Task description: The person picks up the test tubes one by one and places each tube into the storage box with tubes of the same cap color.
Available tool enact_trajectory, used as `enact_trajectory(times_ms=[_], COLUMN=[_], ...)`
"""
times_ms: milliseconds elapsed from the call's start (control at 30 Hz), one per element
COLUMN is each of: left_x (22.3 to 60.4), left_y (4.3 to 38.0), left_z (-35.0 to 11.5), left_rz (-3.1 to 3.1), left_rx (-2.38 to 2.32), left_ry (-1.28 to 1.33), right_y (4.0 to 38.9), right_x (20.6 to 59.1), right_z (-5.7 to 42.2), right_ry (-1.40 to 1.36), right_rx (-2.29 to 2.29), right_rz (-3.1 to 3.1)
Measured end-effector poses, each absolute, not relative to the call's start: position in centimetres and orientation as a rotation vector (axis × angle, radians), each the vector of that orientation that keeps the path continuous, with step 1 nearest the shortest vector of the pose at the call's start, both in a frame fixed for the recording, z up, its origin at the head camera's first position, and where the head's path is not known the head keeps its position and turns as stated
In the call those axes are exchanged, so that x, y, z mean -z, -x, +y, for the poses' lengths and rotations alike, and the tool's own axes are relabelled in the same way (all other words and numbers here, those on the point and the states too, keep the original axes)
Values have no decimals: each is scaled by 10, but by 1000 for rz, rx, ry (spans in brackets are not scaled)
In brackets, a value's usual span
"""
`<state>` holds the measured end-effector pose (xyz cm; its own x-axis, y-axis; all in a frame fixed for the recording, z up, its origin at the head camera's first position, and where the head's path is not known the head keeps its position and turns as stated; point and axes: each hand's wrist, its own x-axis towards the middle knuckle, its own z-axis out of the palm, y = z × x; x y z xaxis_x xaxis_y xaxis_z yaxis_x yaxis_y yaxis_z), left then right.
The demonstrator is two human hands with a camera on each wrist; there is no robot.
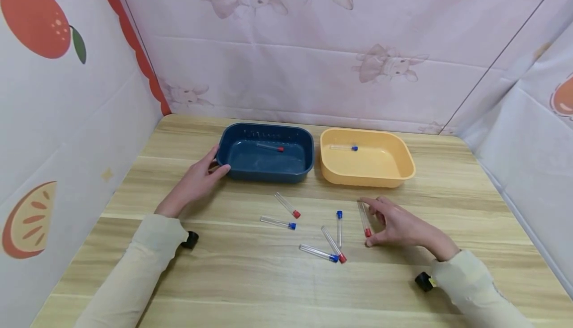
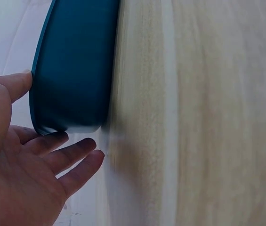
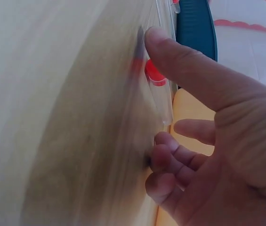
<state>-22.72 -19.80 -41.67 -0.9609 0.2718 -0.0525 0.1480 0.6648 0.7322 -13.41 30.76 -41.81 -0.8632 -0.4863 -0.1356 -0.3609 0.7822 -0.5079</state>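
My left hand (image 1: pixel 197 181) is at the left end of a dark blue bin (image 1: pixel 268 175), thumb at its rim and the other fingers extended loosely along the outside. A clear tube with a red cap (image 1: pixel 364 220) lies on the table below my right hand (image 1: pixel 398 224). That hand spans the tube, its thumb close to the red cap (image 3: pixel 155 73) and its index finger by the far end, while the remaining fingers bend loosely. Inside the blue bin lies a red-capped tube (image 1: pixel 273 147); a yellow bin (image 1: pixel 364 180) beside it holds a blue-capped tube (image 1: pixel 344 147).
Several more capped tubes lie scattered on the wooden table (image 1: pixel 250 278), among them a red-capped one (image 1: pixel 287 205) and a blue-capped one (image 1: pixel 277 222). Two others cross near their caps. A printed cloth (image 1: pixel 277 69) stands behind the bins.
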Motion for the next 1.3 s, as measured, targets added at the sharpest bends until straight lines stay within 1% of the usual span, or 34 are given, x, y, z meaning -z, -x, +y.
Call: enact_trajectory(times_ms=[333, 867, 1300], left_x=[418, 419, 419], left_y=[227, 226, 226], left_z=[-199, -198, -197], left_rz=[2722, 2713, 2714], left_rx=[-1190, -1192, -1184], left_ry=[-364, -356, -341], right_y=[138, 139, 136], right_x=[421, 420, 423], right_z=[308, 306, 309], right_ry=[702, 661, 701], right_rx=[680, 657, 744], right_rz=[2706, 2719, 2758])
